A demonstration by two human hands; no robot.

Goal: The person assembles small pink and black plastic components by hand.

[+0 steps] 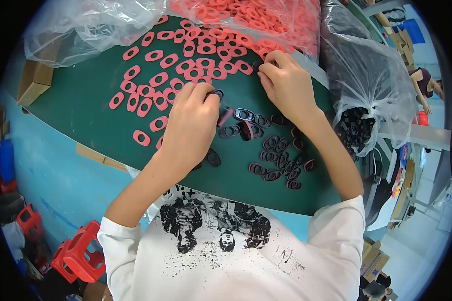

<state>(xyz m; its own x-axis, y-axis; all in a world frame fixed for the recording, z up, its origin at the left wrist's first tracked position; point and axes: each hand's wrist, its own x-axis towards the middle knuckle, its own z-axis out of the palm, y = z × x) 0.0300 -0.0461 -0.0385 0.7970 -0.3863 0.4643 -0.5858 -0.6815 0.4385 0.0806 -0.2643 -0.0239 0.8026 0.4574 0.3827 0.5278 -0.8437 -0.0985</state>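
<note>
My left hand is closed in a pinch on a small black oval ring piece, partly hidden by the fingers. My right hand is closed too, its fingertips together beside the pink pieces; a dark bit shows at them, but I cannot make out what it is. Many flat pink oval ring pieces lie loose on the green table. Between and below my hands are black ring pieces, one tipped up with a pink side showing. A tighter group of black-and-pink pieces lies near my right forearm.
A clear bag of red-pink rings spills onto the table's far side. Right of it stands a tied clear bag of black pieces. A cardboard box sits at the left edge. Red stools stand on the blue floor. Another person is at far right.
</note>
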